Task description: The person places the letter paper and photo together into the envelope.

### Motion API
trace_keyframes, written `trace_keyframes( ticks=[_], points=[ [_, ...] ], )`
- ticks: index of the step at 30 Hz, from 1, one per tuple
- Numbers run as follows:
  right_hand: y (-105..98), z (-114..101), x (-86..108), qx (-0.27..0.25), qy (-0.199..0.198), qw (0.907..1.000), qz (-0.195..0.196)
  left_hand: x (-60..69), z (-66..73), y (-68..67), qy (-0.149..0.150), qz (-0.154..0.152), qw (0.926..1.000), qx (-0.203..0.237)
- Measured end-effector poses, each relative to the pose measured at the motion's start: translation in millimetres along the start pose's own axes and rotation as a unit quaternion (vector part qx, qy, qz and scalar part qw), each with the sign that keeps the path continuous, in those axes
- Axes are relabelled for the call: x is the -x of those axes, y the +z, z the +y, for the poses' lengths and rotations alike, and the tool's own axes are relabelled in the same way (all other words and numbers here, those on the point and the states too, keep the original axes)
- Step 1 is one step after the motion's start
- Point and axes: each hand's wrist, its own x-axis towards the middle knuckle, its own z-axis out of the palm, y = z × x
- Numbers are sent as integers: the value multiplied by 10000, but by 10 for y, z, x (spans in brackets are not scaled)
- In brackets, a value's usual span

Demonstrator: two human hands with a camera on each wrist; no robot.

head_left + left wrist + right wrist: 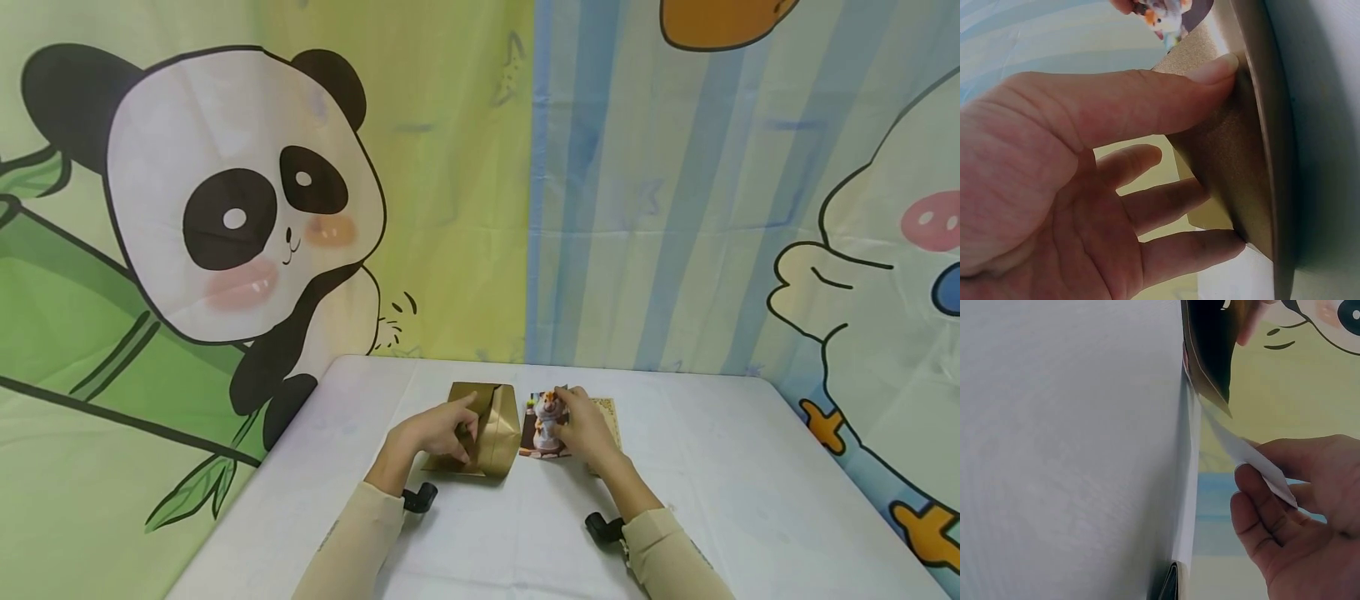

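Note:
A gold paper envelope (501,433) lies on the table, its mouth spread and dark inside in the right wrist view. My left hand (442,429) holds the envelope at this opening. In the left wrist view the thumb (1160,103) presses its brown-gold surface, and fingertips reach behind the edge. To its right, my right hand (585,425) pinches a picture card (547,425) showing a hamster in white clothes. The card's white back (1247,456) shows between thumb and fingers, its far end close to the envelope's mouth.
A gold-patterned card or folder (606,412) lies partly under my right hand. The table (510,533) has a white cover. Behind it hangs a cloth backdrop (450,208) with a panda and other cartoon figures. Each wrist carries a small black camera (420,498).

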Motion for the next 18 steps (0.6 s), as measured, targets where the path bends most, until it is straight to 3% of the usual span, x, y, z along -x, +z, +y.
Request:
trace_keyframes(
  ticks=[14, 18],
  points=[
    [-12, -17, -21, -385, -258, 9947, 921, 17, 18, -4, 19, -21, 10000, -6],
    [-20, -46, -14, -604, -325, 9924, 1020, 20, 19, -2, 16, -23, 10000, -52]
  ],
)
